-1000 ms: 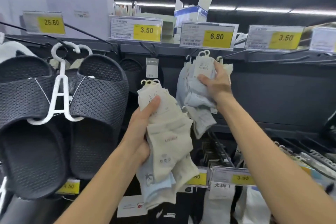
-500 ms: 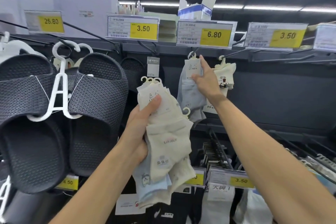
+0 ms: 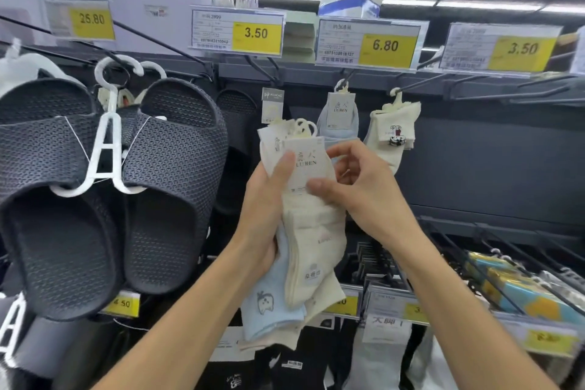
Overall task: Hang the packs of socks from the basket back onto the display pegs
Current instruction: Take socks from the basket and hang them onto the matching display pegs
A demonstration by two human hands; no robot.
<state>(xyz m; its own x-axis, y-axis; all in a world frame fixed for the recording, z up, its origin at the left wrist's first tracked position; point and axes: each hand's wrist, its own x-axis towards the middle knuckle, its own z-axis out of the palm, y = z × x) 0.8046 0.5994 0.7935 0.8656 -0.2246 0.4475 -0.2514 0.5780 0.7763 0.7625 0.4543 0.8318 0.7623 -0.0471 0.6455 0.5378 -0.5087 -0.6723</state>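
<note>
Packs of socks (image 3: 311, 231), mostly cream with a pale blue pair (image 3: 269, 310) among them, sit bunched in the left hand (image 3: 264, 209) in the middle of the view, held up in front of the rack. The left thumb presses flat on the front card marked LUREN. The other fingers go round behind the bundle, where I cannot see them. The right hand (image 3: 364, 196) comes in from four o'clock and pinches the right edge of that front card between the thumb and the curled fingers (image 3: 342, 152). The white hooks (image 3: 304, 127) of the held packs stick up at twelve o'clock of the bundle, just in front of the rack.

At one o'clock from the hands a blue-grey pack (image 3: 340, 117) hangs by its hook from the peg (image 3: 346, 77) under the 6.80 price tag (image 3: 384, 46). At two o'clock a cream pack (image 3: 394, 133) with a small dark motif hangs from the neighbouring peg. At eleven o'clock a small carded item (image 3: 272, 104) hangs below the 3.50 price tag (image 3: 256, 33).

Off at nine o'clock a pair of dark slippers (image 3: 110, 184) hangs on a white hanger (image 3: 107, 142). Down at five o'clock, colourful packets (image 3: 519, 291) hang on lower pegs.
</note>
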